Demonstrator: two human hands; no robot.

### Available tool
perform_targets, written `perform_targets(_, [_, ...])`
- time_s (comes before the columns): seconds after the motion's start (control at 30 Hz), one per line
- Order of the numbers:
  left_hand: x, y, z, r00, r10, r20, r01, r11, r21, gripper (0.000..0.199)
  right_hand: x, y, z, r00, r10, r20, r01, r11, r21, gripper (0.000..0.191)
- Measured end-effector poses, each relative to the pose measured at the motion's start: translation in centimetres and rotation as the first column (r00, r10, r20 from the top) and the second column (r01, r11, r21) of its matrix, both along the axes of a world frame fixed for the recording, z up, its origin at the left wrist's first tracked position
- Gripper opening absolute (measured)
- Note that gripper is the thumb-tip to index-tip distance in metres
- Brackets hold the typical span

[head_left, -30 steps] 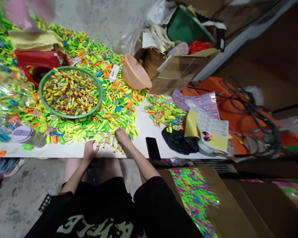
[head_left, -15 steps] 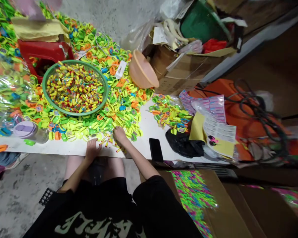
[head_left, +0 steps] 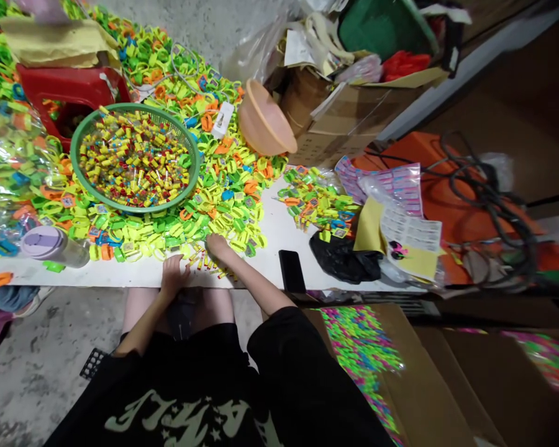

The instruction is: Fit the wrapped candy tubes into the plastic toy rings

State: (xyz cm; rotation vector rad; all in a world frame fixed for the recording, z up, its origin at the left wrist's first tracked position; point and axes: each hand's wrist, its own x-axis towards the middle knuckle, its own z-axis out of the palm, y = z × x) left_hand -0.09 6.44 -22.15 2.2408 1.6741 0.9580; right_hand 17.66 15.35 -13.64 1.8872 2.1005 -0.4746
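My left hand point(head_left: 173, 274) rests at the table's front edge, its fingers bent a little and thumb apart, with nothing visible in it. Just right of it lies a small group of yellow and red cylinder-shaped pieces point(head_left: 206, 263) on the white tabletop. My right hand point(head_left: 218, 246) is at the far side of these pieces, against the heap of bright plastic toy watches point(head_left: 233, 220). Its fingers are curled down and whatever they hold is hidden. Behind the hands, a green round basket point(head_left: 196, 162) full of similar yellow and red pieces sits on the heap.
A lidded cup point(head_left: 56, 246) stands at the left. To the right are a phone point(head_left: 292, 271), a black plastic bag point(head_left: 340, 261) and a smaller watch pile point(head_left: 317, 202). Farther back are a red stool point(head_left: 69, 87), a pink bowl point(head_left: 265, 124) and a cardboard box point(head_left: 349, 133).
My right hand has shifted slightly left over the small pieces, which lie a bit more spread out. The left hand has stayed at the edge. The whole view has tilted slightly.
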Motion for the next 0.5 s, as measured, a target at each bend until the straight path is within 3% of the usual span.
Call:
perform_targets(0.23, [0.0, 0.3, -0.1, 1.000, -0.003, 0.009, 0.003, 1.000, -0.002, 0.036, 3.3, -1.1, 1.9, 0.990, -0.059, -0.128, 0.054, 0.997, -0.047, 0.035])
perform_targets(0.5, [-0.1, 0.7, -0.6, 1.000, 0.017, 0.011, -0.017, 1.000, 0.010, 0.035, 11.7, -4.4, 3.3, 0.915, -0.289, -0.280, 0.282, 0.957, -0.067, 0.034])
